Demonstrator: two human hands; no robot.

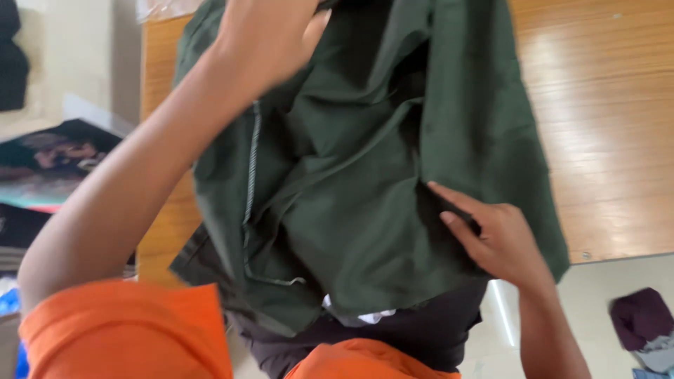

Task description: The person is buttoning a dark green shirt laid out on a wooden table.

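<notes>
Garment point(365, 175): hangs over the wooden table point(604, 126), covering its middle; lower hem past the table's near edge.
Left hand point(270, 35): at the garment's top, left of centre, on the fabric.
Right hand point(495, 235): low on the garment's right side, fingers pressed into a fold.
Table: shows bare to the right of the garment, and as a narrow strip to its left.
Bundle of cloth point(642, 326): on the floor, below the table's near edge, far right.
Printed sheet point(49, 161): left of the table, well apart from the garment.
</notes>
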